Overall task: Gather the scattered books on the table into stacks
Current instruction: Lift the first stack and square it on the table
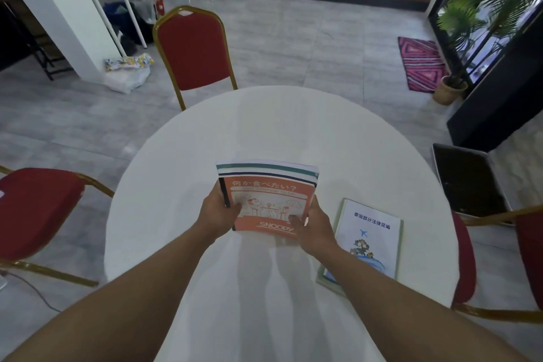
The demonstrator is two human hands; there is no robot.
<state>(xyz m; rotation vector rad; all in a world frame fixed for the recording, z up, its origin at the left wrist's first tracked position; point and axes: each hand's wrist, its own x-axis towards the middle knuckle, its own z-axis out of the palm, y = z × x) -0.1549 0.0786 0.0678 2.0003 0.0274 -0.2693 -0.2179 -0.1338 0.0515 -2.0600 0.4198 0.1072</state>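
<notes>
A stack of several books (267, 182) with an orange Snoopy notebook on top sits at the middle of the round white table (182, 156). My left hand (219, 213) grips the stack's left edge, thumb on the cover. My right hand (313, 225) grips its right near corner, thumb on the cover too. I cannot tell whether the stack rests on the table or is lifted. A white book with a blue plane and Chinese title (370, 239) lies flat to the right, on top of a pale green book whose edges show around it.
Three red chairs with gold frames surround the table: one at the far side (192, 50), one at the left (35, 211), one at the right (526, 247). A dark tray-like object (467, 179) lies on the floor at the right.
</notes>
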